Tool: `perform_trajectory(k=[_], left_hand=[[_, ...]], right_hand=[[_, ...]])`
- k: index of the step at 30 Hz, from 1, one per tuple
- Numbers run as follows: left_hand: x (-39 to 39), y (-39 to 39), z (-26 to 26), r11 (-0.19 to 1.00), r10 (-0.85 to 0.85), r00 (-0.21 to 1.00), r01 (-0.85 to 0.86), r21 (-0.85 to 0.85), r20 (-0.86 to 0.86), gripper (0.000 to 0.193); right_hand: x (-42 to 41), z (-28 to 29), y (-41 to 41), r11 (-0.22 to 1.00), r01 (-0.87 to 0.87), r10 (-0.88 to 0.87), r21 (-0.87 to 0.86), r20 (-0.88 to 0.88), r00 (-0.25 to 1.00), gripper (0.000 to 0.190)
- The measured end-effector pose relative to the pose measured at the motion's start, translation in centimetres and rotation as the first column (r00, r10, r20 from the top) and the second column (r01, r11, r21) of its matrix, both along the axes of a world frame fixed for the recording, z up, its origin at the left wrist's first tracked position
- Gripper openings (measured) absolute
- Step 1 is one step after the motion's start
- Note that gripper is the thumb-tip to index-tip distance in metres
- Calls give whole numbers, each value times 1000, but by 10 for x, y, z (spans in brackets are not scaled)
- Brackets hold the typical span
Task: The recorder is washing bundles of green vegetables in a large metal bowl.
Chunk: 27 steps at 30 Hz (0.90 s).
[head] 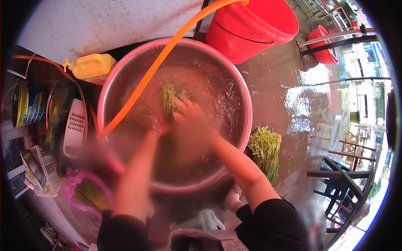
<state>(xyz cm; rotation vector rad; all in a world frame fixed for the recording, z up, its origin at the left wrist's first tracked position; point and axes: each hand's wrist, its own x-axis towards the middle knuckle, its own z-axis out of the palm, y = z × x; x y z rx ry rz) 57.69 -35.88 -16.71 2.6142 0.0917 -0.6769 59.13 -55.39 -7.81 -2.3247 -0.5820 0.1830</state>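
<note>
A large round basin (246, 94) with a pink rim holds murky water. In its middle a bundle of green vegetable stalks (171, 97) lies partly under water. My right hand (190, 114) rests on the bundle's right side with its fingers spread. My left hand (163, 124) reaches into the water by the bundle's lower end; its fingers are hidden, and a thin band circles the wrist. An orange hose (150, 72) crosses above the basin. Another tied bundle of stalks (267, 150) stands on the floor to the right. Blurred patches hide the picture's lower middle.
Behind the basin stands a red bucket (245, 34). To the left are a yellow jug (94, 67), a grater (75, 125) beside dark long gourds, and a pink plastic bag (73, 188) with greens. The floor (282, 103) on the right is wet; stools stand beyond.
</note>
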Motion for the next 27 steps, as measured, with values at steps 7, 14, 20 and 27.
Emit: perform_trajectory(k=[7,14,20,27], left_hand=[[19,-39,39,956,78,996,-60,287,-52,73],[26,-11,97,967,78,991,-102,-232,-112,48],[-4,-8,117,722,274,946,-321,-613,-172,42],[-38,7,139,637,214,973,-67,-768,92,67]], right_hand=[[66,-59,-33,653,711,-7,259,-938,348,69],[23,73,-40,851,331,-126,407,-454,882,66],[-63,74,-142,967,174,-7,187,-661,750,70],[-68,12,-68,821,249,241,515,-706,665,100]])
